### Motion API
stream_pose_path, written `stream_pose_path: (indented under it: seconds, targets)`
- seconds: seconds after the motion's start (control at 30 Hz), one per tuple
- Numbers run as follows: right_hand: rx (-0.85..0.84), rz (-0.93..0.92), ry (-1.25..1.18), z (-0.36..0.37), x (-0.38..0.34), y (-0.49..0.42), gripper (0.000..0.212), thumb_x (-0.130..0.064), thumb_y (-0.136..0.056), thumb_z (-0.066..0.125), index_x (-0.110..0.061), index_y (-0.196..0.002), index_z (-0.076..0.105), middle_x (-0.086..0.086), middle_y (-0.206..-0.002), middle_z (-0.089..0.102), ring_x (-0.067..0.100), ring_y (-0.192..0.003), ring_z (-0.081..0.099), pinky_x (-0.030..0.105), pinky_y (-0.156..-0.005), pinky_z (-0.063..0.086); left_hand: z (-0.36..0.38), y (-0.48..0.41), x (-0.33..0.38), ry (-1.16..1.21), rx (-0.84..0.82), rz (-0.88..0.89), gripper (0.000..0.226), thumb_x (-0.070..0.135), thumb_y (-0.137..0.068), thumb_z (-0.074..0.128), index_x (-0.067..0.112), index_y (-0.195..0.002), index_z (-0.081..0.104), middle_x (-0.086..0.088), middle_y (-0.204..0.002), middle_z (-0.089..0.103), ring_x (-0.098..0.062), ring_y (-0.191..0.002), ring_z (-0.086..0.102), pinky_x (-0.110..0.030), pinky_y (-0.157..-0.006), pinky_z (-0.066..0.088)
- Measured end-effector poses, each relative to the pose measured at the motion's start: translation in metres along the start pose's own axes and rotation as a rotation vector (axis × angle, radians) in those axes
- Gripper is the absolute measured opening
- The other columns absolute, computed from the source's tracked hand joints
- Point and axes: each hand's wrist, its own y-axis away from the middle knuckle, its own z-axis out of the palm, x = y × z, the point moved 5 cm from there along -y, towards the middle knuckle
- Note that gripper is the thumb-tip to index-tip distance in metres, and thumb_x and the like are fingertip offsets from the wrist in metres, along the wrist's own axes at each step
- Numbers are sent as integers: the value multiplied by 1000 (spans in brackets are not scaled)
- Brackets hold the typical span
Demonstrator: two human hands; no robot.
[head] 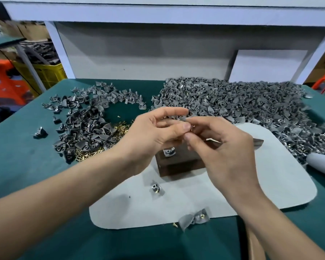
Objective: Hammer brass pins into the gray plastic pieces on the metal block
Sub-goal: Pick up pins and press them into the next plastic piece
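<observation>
Where the green desk [17, 156] starts at left, small curved gray plastic pieces [86, 124] lie heaped, shiny brass pins [120, 128] scattered along their near edge. At centre, the left hand [158, 132] pinches one gray piece [183, 118] between thumb and forefinger; the right hand [223, 147] pinches a brass pin [192, 128] against it, its direction too small to tell. Beneath them a dark metal block [178, 166] carries another piece [168, 151] lying flat, curved edge toward the viewer. Farther right lies a bigger heap [251, 102].

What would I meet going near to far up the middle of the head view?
Nearest gray pieces → lone piece → metal block → big pile → white backboard.
</observation>
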Motion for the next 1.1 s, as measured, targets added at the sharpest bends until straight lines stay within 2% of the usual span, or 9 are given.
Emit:
stream_pose_path:
  seconds: [0.1, 0.23, 0.4, 0.5, 0.57, 0.7, 0.9, 1.0, 1.1]
  targets:
    - [36, 66, -154, 1, 6, 2, 29, -8, -77, 74, -36, -83, 68, -8, -76, 70, 13, -72, 69, 26, -67, 56, -3, 3, -4, 32, 51, -77, 43, 24, -59, 72, 19, -102, 68, -6, -88, 73, -15, -79, 67, -41, -96, 49]
    - [113, -6, -123, -1, 6, 10, 15, -21, -78, 72, -32, -89, 70, -13, -81, 72, 10, -72, 71, 27, -65, 58, 1, 6, -4, 76, 36, -40, 46, 23, -57, 73, 15, -102, 67, -2, -78, 73, -10, -68, 67, -28, -79, 56]
    - [115, -29, -133, -1, 6, 12, 10, -25, -83, 68, -30, -93, 69, -12, -78, 72, 10, -67, 71, 33, -60, 59, -4, 6, 0, -81, 23, 22, 39, 27, -63, 73, 17, -101, 69, -1, -78, 73, -12, -74, 67, -38, -90, 54]
    - [82, 37, -131, -2, 13, 12, 11, -18, -81, 69, -29, -81, 69, -11, -72, 71, 11, -66, 71, 29, -61, 58, -17, -3, 13, -402, -21, 212, 22, 16, -84, 67, 16, -105, 69, 0, -84, 75, -9, -84, 69, -33, -90, 54]
    - [45, 116, -137, -2, 23, 12, 17, -10, -80, 70, -27, -77, 68, -7, -67, 69, 12, -61, 69, 25, -57, 57, -23, -12, 16, -819, -142, 337, 31, 1, -90, 61, 15, -117, 67, 3, -100, 73, -7, -98, 67, -27, -95, 51]
    - [-63, 272, -123, 4, 43, 14, 24, -2, -80, 71, -24, -70, 69, -2, -62, 67, 16, -54, 65, 33, -54, 57, -25, -24, -10, -1234, -457, 309, 41, 0, -91, 60, 16, -128, 62, 3, -113, 66, -11, -101, 59, -14, -88, 42]
    - [-172, 357, -83, 15, 53, 16, 23, -3, -78, 72, -24, -68, 70, -7, -59, 66, 11, -51, 60, 31, -53, 52, -29, -28, -20, -1150, -319, 358, 23, 14, -83, 74, 15, -106, 74, 2, -93, 71, 0, -74, 59, -3, -71, 36]
    - [-187, 386, -57, 15, 59, 14, 23, -4, -78, 73, -23, -64, 69, -8, -59, 66, 10, -53, 59, 30, -55, 51, -28, -24, -28, -1041, -179, 326, 17, 20, -78, 78, 15, -94, 77, 4, -83, 73, 11, -70, 59, -2, -66, 38]
    - [-217, 371, 12, 17, 61, 11, 21, -5, -77, 74, -22, -66, 69, -11, -59, 66, 4, -58, 58, 21, -60, 46, -26, -18, -34, -970, -72, 354, 11, 20, -77, 78, 14, -87, 78, 4, -77, 74, 7, -68, 61, -7, -63, 41]
